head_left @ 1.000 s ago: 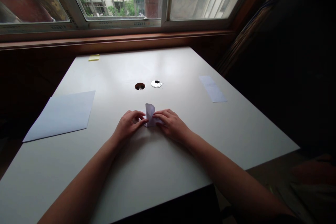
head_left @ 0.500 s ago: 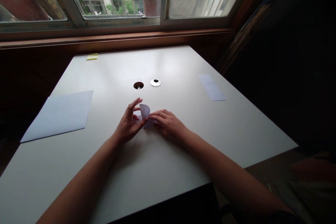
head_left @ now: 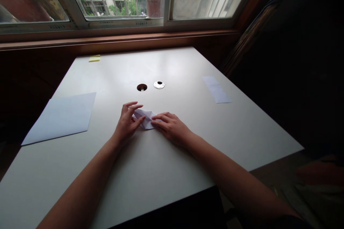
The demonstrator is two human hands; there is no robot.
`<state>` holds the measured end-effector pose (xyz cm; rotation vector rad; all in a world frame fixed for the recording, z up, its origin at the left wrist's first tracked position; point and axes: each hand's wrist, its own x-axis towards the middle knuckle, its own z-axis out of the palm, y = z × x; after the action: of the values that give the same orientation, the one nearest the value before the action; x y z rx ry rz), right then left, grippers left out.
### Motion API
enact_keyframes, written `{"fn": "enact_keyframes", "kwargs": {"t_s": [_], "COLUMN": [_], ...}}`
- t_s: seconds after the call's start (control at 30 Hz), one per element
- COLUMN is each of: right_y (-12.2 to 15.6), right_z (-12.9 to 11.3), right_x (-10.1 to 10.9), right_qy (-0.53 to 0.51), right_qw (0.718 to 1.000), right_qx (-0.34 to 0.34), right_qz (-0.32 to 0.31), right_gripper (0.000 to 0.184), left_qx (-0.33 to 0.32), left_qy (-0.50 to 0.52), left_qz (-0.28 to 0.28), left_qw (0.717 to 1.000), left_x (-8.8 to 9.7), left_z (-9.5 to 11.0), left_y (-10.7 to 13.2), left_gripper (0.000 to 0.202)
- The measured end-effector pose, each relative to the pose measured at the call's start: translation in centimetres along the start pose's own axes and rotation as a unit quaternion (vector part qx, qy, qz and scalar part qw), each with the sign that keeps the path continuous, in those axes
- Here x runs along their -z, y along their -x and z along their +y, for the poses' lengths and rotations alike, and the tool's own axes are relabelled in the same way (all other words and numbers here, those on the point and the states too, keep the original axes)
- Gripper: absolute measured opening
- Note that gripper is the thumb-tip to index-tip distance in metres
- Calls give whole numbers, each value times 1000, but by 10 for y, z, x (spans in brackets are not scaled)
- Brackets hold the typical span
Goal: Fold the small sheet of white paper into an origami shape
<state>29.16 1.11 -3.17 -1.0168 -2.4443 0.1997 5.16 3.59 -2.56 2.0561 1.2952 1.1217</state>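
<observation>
A small piece of folded white paper (head_left: 146,121) lies on the white table (head_left: 161,161) between my hands, with creases and flaps showing. My left hand (head_left: 128,118) is at its left side, the thumb touching the paper and the fingers curved apart above its far left edge. From the right, my right hand (head_left: 170,124) has its fingertips closed on the paper's right end, which they partly cover.
A larger stack of white paper (head_left: 61,118) lies at the table's left edge. To the right is a white paper strip (head_left: 217,90). Beyond my hands are a round cable hole (head_left: 142,87) and its metal cover (head_left: 159,84). Yellow sticky notes (head_left: 94,58) lie at the far left.
The flap that stood up and curled between my hands now lies lower and flatter. My left hand has shifted slightly left, its thumb drawn back. My right hand has barely moved.
</observation>
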Motion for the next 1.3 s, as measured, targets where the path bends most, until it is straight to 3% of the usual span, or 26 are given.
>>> {"fn": "enact_keyframes", "kwargs": {"t_s": [0.17, 0.33, 0.67, 0.87, 1.1, 1.3], "right_y": [0, 0, 0, -1, 0, -1], "right_z": [0, -3, -2, -1, -2, 0], "right_x": [1, 3, 4, 3, 5, 2], "right_qy": [3, 0, -19, -16, -21, -45], "right_qw": [1000, 1000, 999, 999, 997, 994], "right_qx": [0, -3, 26, 47, 75, 97], "right_qz": [-4, -5, -10, -17, -18, -10], "right_gripper": [30, 31, 33, 33, 34, 35], "left_qx": [14, 10, 36, 70, 41, -19], "left_qy": [-67, -80, -95, -93, -119, -186], "left_qz": [18, 5, 3, 1, 5, -26], "left_qw": [998, 997, 995, 993, 992, 982], "left_x": [8, 13, 18, 16, 16, 14], "left_z": [-10, -19, -9, -9, -11, -10], "left_y": [-1, -2, -3, -2, -1, 0], "left_gripper": [24, 27, 37, 27, 22, 21]}}
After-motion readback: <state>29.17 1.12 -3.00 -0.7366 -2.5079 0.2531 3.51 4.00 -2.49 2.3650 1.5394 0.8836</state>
